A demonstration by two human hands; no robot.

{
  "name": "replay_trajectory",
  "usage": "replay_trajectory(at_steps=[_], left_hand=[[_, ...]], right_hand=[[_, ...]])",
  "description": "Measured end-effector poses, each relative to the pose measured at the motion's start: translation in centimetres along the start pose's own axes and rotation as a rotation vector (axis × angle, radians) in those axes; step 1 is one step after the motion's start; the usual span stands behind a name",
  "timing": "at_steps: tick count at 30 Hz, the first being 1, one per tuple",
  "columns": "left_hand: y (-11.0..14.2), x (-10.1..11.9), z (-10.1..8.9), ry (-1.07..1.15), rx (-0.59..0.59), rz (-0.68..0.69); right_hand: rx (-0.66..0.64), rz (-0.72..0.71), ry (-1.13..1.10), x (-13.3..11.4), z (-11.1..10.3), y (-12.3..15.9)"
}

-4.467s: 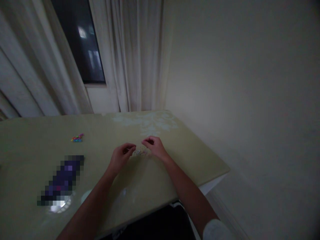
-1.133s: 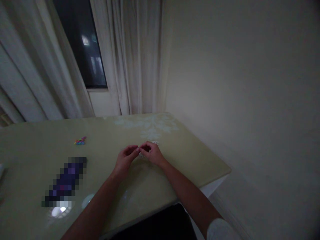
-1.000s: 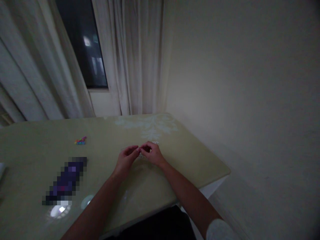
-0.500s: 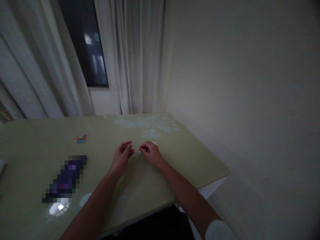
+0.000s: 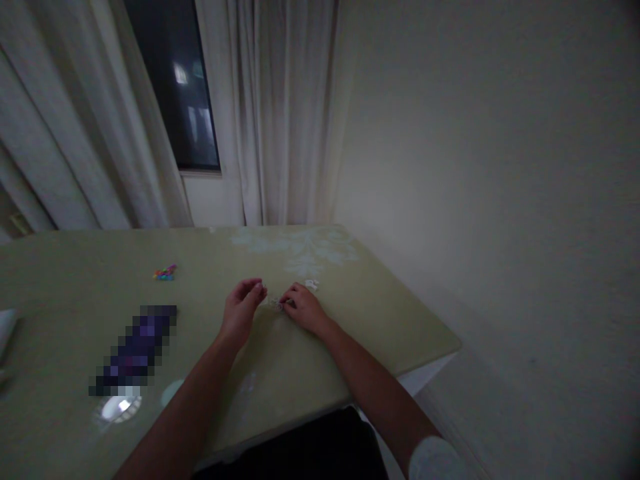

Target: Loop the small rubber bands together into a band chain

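Observation:
My left hand is raised just above the table, its fingers curled and the thumb pressed toward the fingertips; what they pinch is too small to name. To its right, my right hand reaches down with its fingertips at a small heap of pale, thin pieces on the tabletop. Its fingers are drawn together at the edge of the heap, and whether a piece is between them cannot be seen. A few white small pieces lie just beyond the right hand.
A small cluster of brightly coloured pieces lies at the back left of the table. Nearer is a dark, blurred-out flat object. A white object shows at the left edge. Curtains and a wall stand behind.
My right hand has lowered its fingertips onto the pale heap. The left hand has shifted slightly left, its fingers closer together. The view has moved a little.

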State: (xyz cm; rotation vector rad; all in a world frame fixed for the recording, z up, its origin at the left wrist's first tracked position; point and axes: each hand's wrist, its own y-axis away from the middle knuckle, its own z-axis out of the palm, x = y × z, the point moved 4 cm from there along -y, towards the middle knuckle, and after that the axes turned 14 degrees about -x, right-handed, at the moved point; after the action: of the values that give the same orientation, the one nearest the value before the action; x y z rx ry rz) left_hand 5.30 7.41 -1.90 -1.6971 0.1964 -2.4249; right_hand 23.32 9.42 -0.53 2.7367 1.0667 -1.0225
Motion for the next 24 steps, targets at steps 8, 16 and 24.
replay_trajectory(at_steps=[8,16,24], left_hand=[[0.9,0.5,0.9,-0.114,-0.076,-0.035],[1.2,0.9,1.6,-0.180,-0.106,-0.026],[1.4,0.9,2.2,-0.212,-0.176,-0.042]], right_hand=[[0.143,0.072,-0.103,0.7,-0.8,0.1],[0.213,0.049,-0.246,-0.2,-1.1,-0.1],[0.249,0.040,-0.366,0.0,-1.1,-0.2]])
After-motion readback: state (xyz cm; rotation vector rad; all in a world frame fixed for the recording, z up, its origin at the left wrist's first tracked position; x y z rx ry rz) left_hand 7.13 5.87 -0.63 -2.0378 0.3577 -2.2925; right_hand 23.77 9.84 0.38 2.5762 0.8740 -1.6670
